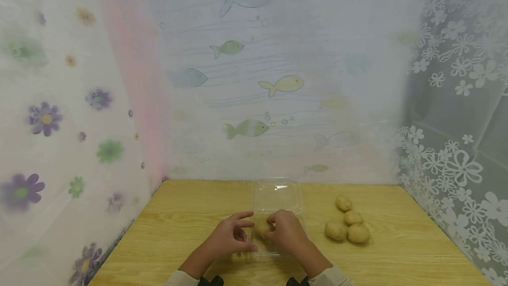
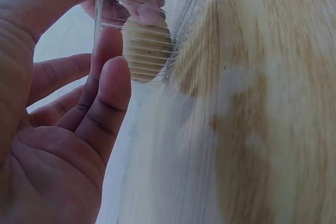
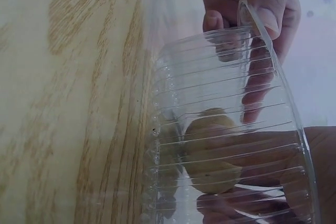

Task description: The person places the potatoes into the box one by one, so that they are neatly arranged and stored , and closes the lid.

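My right grip (image 1: 290, 231) pinches a rounded tan potato (image 1: 260, 228) inside the clear, ribbed plastic box (image 3: 199, 87); my left grip (image 1: 227, 235), spread wide, touches the box's left edge.

Looking forward and down from the head, taking in the wood-grain tabletop (image 1: 186, 215) and the fish-print curtain (image 1: 246, 100) from farthest back. From the left wrist, facing closely past the left hand (image 2: 60, 145), tipping the tabletop rightward. From the right wrist, peering closely through the clear plastic clamshell box (image 3: 205, 93), tipping the tabletop leftward. Sharing the box and potato (image 1: 262, 229) across all three views.
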### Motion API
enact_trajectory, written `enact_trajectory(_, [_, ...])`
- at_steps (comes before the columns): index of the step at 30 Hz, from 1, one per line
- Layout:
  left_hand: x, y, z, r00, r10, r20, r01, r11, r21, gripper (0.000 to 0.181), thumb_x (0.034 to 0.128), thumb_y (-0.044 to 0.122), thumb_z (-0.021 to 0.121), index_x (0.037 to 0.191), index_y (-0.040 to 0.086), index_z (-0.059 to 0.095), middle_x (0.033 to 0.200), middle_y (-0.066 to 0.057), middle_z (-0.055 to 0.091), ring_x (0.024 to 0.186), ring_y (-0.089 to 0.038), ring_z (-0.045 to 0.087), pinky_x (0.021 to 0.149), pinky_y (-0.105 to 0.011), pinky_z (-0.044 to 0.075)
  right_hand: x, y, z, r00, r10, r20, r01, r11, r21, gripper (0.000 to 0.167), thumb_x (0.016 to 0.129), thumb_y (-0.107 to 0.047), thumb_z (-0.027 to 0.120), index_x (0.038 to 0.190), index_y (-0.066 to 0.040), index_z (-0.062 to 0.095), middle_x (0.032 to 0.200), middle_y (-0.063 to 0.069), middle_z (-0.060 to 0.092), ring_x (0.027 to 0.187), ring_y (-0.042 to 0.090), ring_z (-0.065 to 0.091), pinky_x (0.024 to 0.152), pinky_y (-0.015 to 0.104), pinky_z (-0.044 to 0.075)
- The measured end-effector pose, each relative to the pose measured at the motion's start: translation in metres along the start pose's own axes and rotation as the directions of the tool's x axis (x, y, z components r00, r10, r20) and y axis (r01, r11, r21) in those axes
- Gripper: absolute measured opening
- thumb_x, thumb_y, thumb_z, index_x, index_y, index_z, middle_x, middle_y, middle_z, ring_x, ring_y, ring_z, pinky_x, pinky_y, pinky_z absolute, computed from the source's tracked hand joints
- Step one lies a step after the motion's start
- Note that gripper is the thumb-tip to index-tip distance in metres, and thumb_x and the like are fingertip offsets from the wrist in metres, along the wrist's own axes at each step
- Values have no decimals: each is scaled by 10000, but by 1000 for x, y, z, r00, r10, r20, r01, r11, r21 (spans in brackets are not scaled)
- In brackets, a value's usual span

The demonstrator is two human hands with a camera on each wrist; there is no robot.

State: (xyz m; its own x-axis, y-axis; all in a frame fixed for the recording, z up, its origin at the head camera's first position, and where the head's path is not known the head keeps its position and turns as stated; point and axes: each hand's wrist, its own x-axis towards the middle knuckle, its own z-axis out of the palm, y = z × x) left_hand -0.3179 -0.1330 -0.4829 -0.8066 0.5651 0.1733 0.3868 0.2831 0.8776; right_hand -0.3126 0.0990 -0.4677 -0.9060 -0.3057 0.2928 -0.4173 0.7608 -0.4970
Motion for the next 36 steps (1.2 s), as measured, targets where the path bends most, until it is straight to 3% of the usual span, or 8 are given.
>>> enact_trajectory(2, [0, 0, 0, 1000, -2, 1, 2, 1000, -8, 867, 846, 227, 890, 1567, 83, 432, 1401, -208, 642, 799, -130, 712, 671, -254, 585, 1, 0, 0, 1000, -7, -6, 7, 1000, -8, 229, 752, -151, 936, 898, -37, 802, 860, 45, 764, 549, 28, 448, 503, 192, 403])
enact_trajectory(5, [0, -1, -1, 1000, -4, 4, 4, 1000, -11, 866, 847, 228, 889, 1569, 89, 431, 1410, -208, 636, 802, -131, 713, 675, -252, 586, 2, 0, 0, 1000, 5, 5, -5, 1000, -9, 220, 754, -160, 937, 879, -50, 795, 831, 38, 755, 547, 30, 463, 501, 201, 410])
enact_trajectory(9, [0, -1, -1, 1000, -4, 7, 4, 1000, -9, 862, 851, 228, 885, 1573, 103, 430, 1416, -196, 634, 803, -136, 712, 674, -253, 584, 2, -1, -2, 1000, 17, 20, -17, 1000, -7, 267, 754, -180, 938, 940, -42, 805, 920, 56, 781, 590, 32, 525, 543, 218, 463])
enact_trajectory(17, [0, 2, -2, 1000, -5, 12, 5, 1000, -18, 868, 850, 240, 886, 1575, 113, 426, 1426, -189, 629, 807, -142, 708, 673, -257, 584, 1, 0, -5, 999, 24, 32, -23, 999, -25, 440, 743, -247, 949, 1085, -16, 796, 1122, 135, 778, 861, 208, 752, 731, 343, 620])
enact_trajectory(25, [-1, 1, -1, 1000, -8, 13, 8, 1000, -22, 864, 848, 234, 888, 1572, 112, 433, 1417, -184, 637, 802, -143, 713, 676, -258, 586, 0, 2, -5, 999, 8, 33, -7, 1000, -16, 423, 738, -276, 949, 1063, -47, 805, 1066, 89, 790, 937, 259, 743, 782, 407, 611])
enact_trajectory(33, [-2, 2, -2, 1000, -16, 17, 17, 999, -32, 868, 850, 242, 887, 1575, 108, 428, 1420, -187, 632, 809, -155, 713, 688, -262, 588, 2, 8, -2, 999, -9, 35, 7, 998, 69, 288, 758, -251, 937, 970, -100, 816, 1009, 34, 791, 840, 180, 740, 712, 342, 600])
enact_trajectory(36, [-2, 2, -2, 1000, -14, 18, 14, 1000, -26, 871, 851, 245, 886, 1575, 99, 425, 1416, -187, 634, 809, -151, 712, 690, -260, 589, 3, 10, -1, 999, 1, 33, -3, 997, 72, 312, 765, -262, 933, 1001, -93, 819, 1030, 39, 793, 856, 180, 740, 719, 340, 604])
